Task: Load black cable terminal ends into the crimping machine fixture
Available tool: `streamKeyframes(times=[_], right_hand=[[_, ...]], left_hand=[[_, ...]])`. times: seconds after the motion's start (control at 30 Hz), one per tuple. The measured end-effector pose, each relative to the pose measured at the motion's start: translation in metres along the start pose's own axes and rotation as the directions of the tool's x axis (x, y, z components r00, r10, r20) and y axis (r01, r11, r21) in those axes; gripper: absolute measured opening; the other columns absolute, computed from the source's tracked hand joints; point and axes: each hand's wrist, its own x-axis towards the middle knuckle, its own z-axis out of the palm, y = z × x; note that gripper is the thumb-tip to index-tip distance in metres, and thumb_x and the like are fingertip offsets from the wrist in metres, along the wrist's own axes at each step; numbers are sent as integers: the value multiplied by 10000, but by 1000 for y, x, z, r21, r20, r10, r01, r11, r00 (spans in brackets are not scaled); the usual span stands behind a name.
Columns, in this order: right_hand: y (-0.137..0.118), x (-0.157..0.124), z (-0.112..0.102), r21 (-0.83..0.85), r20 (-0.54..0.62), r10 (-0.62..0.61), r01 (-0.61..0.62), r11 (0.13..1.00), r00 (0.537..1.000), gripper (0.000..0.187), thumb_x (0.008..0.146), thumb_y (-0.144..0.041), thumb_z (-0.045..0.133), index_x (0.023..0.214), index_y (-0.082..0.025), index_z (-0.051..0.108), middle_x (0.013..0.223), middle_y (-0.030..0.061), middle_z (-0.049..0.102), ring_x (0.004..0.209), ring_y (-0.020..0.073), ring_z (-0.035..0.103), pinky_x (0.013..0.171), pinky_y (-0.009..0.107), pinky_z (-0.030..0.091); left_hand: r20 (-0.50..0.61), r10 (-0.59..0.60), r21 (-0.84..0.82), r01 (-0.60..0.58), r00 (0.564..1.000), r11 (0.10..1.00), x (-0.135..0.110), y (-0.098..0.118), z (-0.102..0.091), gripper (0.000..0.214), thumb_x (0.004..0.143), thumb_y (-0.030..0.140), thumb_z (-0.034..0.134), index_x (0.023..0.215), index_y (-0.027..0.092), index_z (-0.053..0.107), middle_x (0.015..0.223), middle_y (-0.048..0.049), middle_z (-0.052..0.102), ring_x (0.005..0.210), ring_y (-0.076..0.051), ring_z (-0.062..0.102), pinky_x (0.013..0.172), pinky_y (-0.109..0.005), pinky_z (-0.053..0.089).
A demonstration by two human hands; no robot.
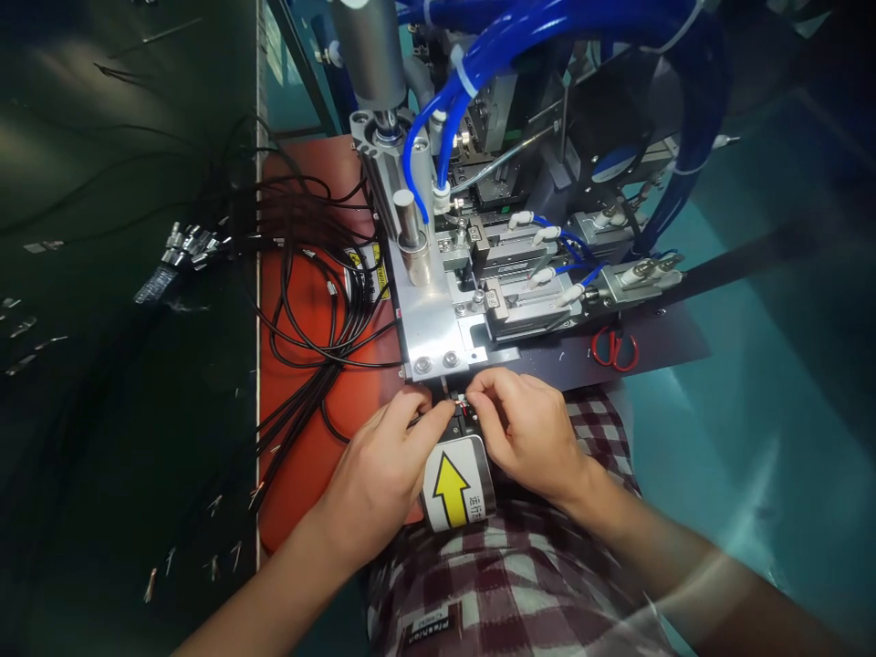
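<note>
My left hand (390, 447) is closed in a pinch at the front of the machine, with a black cable (413, 421) running in under its fingers. Thin red and white wires (464, 406) show at the cable's end, between my two hands. My right hand (524, 424) also pinches at these wires, thumb and forefinger close together; the exact grip is partly hidden. Both sets of fingertips are just before the metal plate (438, 342) of the machine. Below them is a white label with a yellow arrow (452, 488).
Black cables (328, 356) lie coiled on the orange-red mat (294, 493) at left. Silvery connectors (192, 245) are bundled on the dark table. Blue air hoses (506, 36) arch over the machine's cylinders (526, 306). Red-handled scissors (614, 349) lie to the right.
</note>
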Motion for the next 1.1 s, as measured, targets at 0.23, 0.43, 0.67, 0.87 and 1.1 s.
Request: streamKeyframes(times=[0.23,0.43,0.67,0.87,1.1], right_hand=[[-13,3,-7,-22,137,203,-202,979,970,156,918,-196,430,825,-198,554,738,39,674,596,185,594,582,306,360],[-18,9,-8,32,196,360,-373,927,912,168,905,-201,430,782,-195,544,693,50,643,603,191,567,577,312,339],[4,2,1,551,458,464,-651,521,759,231,857,-396,524,752,-192,550,541,-56,478,415,96,395,408,236,290],[-7,-19,9,709,509,474,-663,243,718,308,746,-467,669,786,-170,598,523,-71,476,410,76,394,394,211,311],[-16,-17,11,713,423,552,-640,287,719,267,738,-428,668,716,-172,594,546,-40,513,430,89,410,408,229,308]], left_hand=[[26,7,45,-9,1000,999,-2,0,0,352,873,74,418,1200,112,543,960,-102,536,816,-202,565,658,-294,510],[78,-11,151,-1,997,989,-4,4,-1,395,860,53,414,1232,120,527,995,-113,551,831,-221,548,680,-324,486],[-16,9,398,-2,1000,918,2,16,-6,310,871,79,434,1112,139,619,889,-104,574,740,-219,486,605,-322,412],[24,12,388,-21,1000,921,3,17,-6,349,851,42,417,1141,107,598,881,-100,559,738,-218,488,602,-316,424],[147,-44,216,12,988,976,-1,7,-11,436,816,29,491,1227,166,535,1005,-86,566,839,-235,500,678,-343,447]])
